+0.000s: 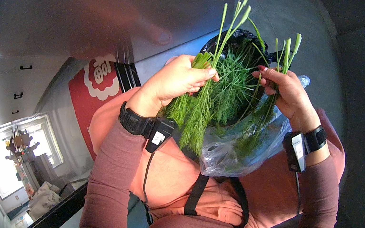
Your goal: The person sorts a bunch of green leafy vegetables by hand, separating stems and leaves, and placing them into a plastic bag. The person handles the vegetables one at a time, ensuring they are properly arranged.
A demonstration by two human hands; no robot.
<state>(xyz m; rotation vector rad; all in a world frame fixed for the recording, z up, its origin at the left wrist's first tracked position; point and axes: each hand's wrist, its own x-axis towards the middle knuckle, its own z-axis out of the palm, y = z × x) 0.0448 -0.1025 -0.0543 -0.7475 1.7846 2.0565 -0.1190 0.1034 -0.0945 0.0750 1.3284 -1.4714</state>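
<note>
My left hand is closed around a bunch of fresh dill, its cut stems pointing up and its feathery leaves hanging down. My right hand grips a smaller bunch of dill by the stems, with leaves hanging over a clear plastic bag. The bag lies on or by my lap. Between and beyond the hands stands a round container lined with a black plastic bag; dill stems and leaves lie inside it.
At the left is a red mat with a white pattern. White drawers with dark handles stand farther left. A large blurred surface spans the upper left. A dark grey cabinet or appliance front rises at the right.
</note>
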